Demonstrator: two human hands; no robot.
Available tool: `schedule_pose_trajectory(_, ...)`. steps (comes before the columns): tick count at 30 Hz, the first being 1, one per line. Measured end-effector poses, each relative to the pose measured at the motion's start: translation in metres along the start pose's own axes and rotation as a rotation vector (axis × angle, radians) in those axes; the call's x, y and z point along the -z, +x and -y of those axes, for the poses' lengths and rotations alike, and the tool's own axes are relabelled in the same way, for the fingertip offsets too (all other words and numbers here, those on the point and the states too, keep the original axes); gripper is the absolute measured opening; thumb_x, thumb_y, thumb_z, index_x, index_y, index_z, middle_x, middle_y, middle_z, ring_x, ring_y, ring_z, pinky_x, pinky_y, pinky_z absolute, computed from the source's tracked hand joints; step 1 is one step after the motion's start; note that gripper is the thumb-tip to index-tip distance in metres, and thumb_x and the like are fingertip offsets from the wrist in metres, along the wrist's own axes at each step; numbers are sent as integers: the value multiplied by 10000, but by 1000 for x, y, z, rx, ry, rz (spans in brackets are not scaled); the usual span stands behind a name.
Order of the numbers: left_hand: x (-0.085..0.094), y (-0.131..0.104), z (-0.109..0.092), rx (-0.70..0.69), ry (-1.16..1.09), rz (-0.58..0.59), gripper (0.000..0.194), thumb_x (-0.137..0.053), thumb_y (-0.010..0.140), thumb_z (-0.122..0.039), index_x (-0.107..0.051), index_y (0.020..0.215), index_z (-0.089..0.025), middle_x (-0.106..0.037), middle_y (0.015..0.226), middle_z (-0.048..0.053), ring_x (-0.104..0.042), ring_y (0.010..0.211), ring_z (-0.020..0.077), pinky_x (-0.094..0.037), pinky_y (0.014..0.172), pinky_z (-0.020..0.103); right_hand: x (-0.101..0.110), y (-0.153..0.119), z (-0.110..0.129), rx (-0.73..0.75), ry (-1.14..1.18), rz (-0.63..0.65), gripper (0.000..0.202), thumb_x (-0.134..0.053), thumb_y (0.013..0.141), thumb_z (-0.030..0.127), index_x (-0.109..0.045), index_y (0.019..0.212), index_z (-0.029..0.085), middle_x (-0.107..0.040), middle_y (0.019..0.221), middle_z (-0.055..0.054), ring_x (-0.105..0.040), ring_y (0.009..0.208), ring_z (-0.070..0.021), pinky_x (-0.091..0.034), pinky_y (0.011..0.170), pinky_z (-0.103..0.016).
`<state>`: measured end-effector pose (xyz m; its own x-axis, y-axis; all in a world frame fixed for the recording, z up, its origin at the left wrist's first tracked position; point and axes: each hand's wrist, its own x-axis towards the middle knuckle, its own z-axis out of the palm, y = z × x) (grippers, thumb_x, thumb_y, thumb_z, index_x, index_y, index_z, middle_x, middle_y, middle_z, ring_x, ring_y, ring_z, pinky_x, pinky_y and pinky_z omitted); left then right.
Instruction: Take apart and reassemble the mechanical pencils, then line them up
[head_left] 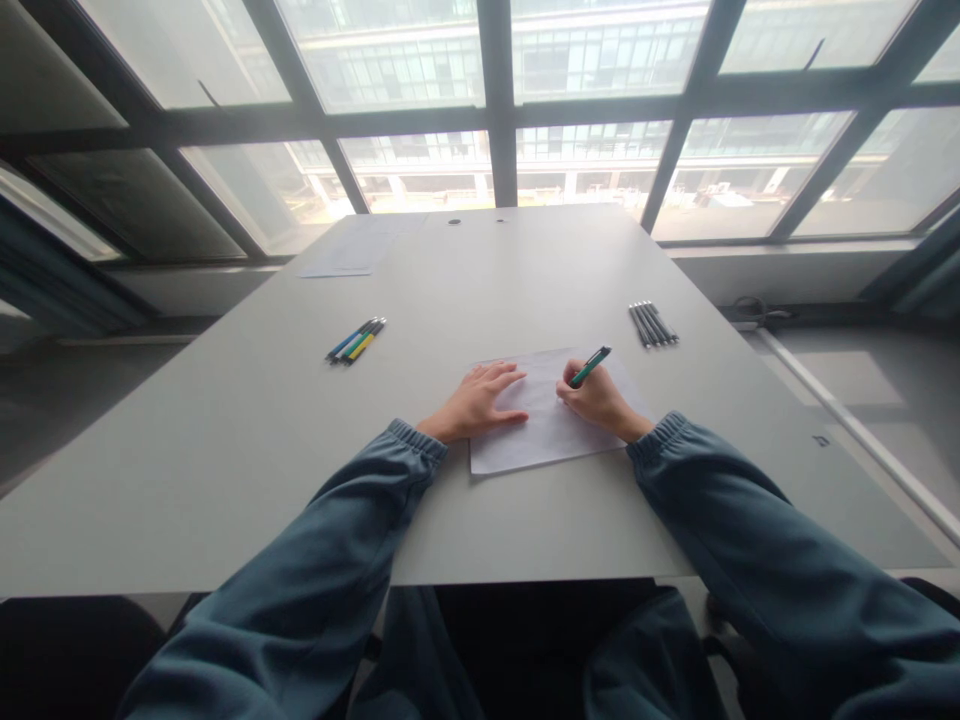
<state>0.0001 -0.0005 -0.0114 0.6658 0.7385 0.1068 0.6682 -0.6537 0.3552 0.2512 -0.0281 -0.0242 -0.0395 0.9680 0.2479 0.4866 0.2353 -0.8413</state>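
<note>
A sheet of white paper (517, 450) lies on the table in front of me, slightly turned. My left hand (480, 403) rests on its left side, fingers spread and holding nothing. In my right hand (596, 395) a green pen (589, 367) is gripped between thumb and fingers, its upper end tilted up to the right. The pen's tip points down at the paper near the middle, mostly hidden by my fingers. I cannot make out any marks on the sheet.
On the white table (487, 290), several colored pens (356, 341) lie to the left and several dark pens (653, 324) to the right. More paper (345, 250) lies at the far left. Large windows (585, 160) stand beyond the far edge.
</note>
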Motion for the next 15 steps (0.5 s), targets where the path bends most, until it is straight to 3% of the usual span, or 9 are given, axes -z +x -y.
schedule_pose_trajectory(4,-1,-1,1,-17,16,-8,762,-665,844,-658,-520,1473,-253,-434,1584,127,-361,1482,360,-238,1236,574,2,0,2,-48,99,-88,266,-655,807,379,-495,668,218,-557,499,34,-482,431,-113,-355,468,-242)
schedule_pose_trajectory(8,-4,0,3,-50,14,-88,673,-640,898,-587,-542,1451,-216,-443,1568,153,-368,1477,364,-283,1227,563,6,-1,11,49,192,-187,329,-749,769,459,-550,709,205,-538,532,40,-481,485,-109,-350,473,-235)
schedule_pose_trajectory(10,-4,1,2,-72,-15,-173,589,-572,962,-520,-526,1459,-207,-488,1530,149,-410,1452,330,-321,1217,533,8,-3,17,69,277,-140,301,-743,786,460,-621,770,185,-592,597,19,-492,508,-107,-361,476,-235)
schedule_pose_trajectory(15,5,1,-7,-187,-127,-354,542,-596,966,-488,-546,1420,-196,-618,1387,142,-547,1318,282,-435,1137,470,10,-12,28,53,531,163,308,-597,911,434,-696,995,154,-724,761,-52,-567,522,-117,-356,450,-237)
